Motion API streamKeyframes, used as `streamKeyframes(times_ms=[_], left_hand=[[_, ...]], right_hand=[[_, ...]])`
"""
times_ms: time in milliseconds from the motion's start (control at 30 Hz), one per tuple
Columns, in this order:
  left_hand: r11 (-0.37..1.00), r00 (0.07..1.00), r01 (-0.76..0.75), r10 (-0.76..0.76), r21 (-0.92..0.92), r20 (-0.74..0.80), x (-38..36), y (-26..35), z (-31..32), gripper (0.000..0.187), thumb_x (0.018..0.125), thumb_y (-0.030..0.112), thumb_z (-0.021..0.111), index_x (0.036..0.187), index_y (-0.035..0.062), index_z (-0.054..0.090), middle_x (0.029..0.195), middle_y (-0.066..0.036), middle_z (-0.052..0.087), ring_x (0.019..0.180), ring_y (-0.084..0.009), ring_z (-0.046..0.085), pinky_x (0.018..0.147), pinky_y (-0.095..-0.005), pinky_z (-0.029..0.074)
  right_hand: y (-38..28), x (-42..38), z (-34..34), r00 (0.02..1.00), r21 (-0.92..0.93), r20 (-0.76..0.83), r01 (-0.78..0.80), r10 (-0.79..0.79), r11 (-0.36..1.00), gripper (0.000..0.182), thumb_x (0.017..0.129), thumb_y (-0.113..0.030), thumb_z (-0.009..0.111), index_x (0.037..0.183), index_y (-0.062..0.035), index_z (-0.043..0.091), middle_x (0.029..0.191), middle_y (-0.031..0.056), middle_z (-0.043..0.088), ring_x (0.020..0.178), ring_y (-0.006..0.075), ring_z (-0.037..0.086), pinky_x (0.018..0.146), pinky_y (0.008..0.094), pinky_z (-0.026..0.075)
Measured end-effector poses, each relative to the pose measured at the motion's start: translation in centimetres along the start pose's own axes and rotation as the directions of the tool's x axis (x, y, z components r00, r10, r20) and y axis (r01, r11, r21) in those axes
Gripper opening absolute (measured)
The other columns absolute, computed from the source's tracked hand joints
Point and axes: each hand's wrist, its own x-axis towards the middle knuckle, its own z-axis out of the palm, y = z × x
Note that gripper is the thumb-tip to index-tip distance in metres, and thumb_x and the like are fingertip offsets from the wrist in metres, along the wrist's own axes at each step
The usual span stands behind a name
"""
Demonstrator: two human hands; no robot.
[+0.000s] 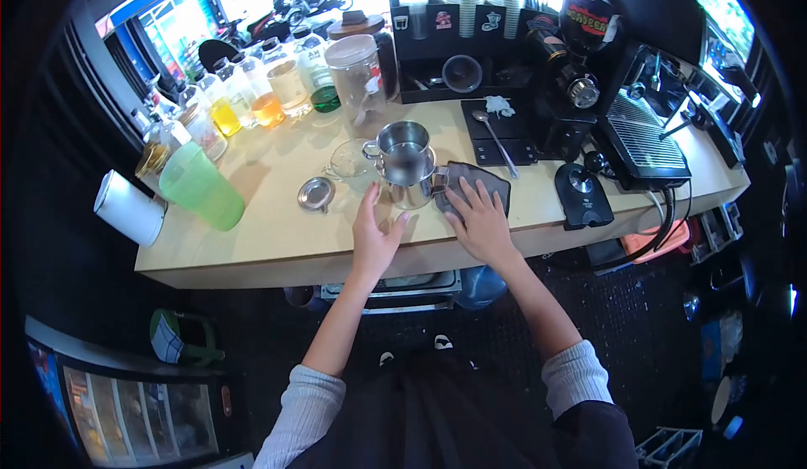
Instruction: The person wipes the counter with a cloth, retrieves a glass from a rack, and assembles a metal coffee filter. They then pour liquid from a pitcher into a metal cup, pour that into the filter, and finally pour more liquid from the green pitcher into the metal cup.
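Near the middle of the counter's front, a shiny metal cup [403, 143] sits on top of a metal pitcher [410, 192]. My left hand [377, 232] is just left of the pitcher, fingers apart and holding nothing. On the right, my right hand [482, 217] lies spread over a dark folded cloth [496, 185], close to the pitcher's handle. Behind my left hand stands a clear glass server [351, 161], partly hidden by the metal cup. A round metal lid [316, 193] rests on the wood to the left.
A green plastic pitcher [200, 185] and a white container [130, 208] stand at the left. Bottles [287, 82] line the back beside a clear tub [357, 78]. To the right are a spoon [498, 145] on a black scale [504, 151], a tamping stand [583, 196] and an espresso machine [643, 141].
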Motion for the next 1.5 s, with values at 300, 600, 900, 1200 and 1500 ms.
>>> streamKeyframes(times_ms=[300, 600, 900, 1200, 1500], left_hand=[[0.997, 0.994, 0.035, -0.029, 0.063, -0.101, 1.6, 2.6, 2.9, 0.063, 0.068, 0.015, 0.077, 0.116, -0.0032, 0.041, 0.102, -0.015, 0.059, 0.092, -0.0229, 0.059, 0.084, -0.0333, 0.045], [0.995, 0.977, 0.051, -0.031, 0.09, -0.21, 1.9, 1.6, 4.3, 0.068, 0.065, 0.019, 0.079, 0.114, -0.0033, 0.038, 0.112, -0.019, 0.048, 0.102, -0.0292, 0.052, 0.083, -0.0372, 0.044], [0.978, 0.996, -0.074, 0.061, -0.194, -0.07, -1.1, 2.7, 4.2, 0.034, 0.079, 0.011, 0.066, 0.107, -0.0034, 0.052, 0.092, -0.012, 0.059, 0.073, -0.0138, 0.06, 0.061, -0.0241, 0.048], [0.893, 0.914, 0.288, -0.148, -0.345, 0.378, 0.2, 3.3, 6.3, 0.058, 0.087, 0.011, 0.059, 0.135, -0.0009, 0.029, 0.089, -0.01, 0.062, 0.079, -0.0099, 0.059, 0.068, -0.0213, 0.047], [0.918, 0.983, 0.181, -0.167, -0.352, 0.071, -0.3, 2.2, -0.2, 0.018, 0.086, 0.008, 0.058, 0.101, -0.0013, 0.057, 0.082, -0.007, 0.062, 0.07, -0.0078, 0.058, 0.058, -0.0203, 0.046]], right_hand=[[3.0, -1.3, -2.0, 0.972, 0.315, -0.017, 0.227, -0.234, 0.922, 0.021, 0.079, -0.025, 0.062, 0.096, -0.0122, 0.066, 0.12, 0.0088, 0.054, 0.119, 0.03, 0.044, 0.1, 0.0483, 0.031], [2.9, 2.3, -1.3, 0.998, 0.266, -0.055, -0.003, 0.018, 0.964, 0.026, 0.071, -0.024, 0.069, 0.091, -0.0103, 0.062, 0.102, 0.0052, 0.055, 0.1, 0.0255, 0.049, 0.081, 0.0384, 0.037], [4.8, 2.3, -1.1, 0.989, 0.245, -0.035, 0.151, -0.147, 0.958, 0.031, 0.07, -0.028, 0.07, 0.094, -0.0094, 0.061, 0.095, 0.0061, 0.054, 0.096, 0.0246, 0.05, 0.077, 0.0369, 0.039], [4.9, 1.2, -1.6, 0.96, 0.234, -0.125, 0.273, -0.249, 0.933, 0.029, 0.072, -0.007, 0.057, 0.101, -0.006, 0.06, 0.097, 0.0093, 0.056, 0.096, 0.0272, 0.052, 0.079, 0.0388, 0.041], [2.0, 5.9, -6.6, 0.994, 0.362, -0.025, 0.104, -0.102, 0.926, 0.053, 0.079, -0.036, 0.061, 0.116, 0.0006, 0.051, 0.111, 0.0176, 0.052, 0.104, 0.0348, 0.051, 0.087, 0.0425, 0.042]])
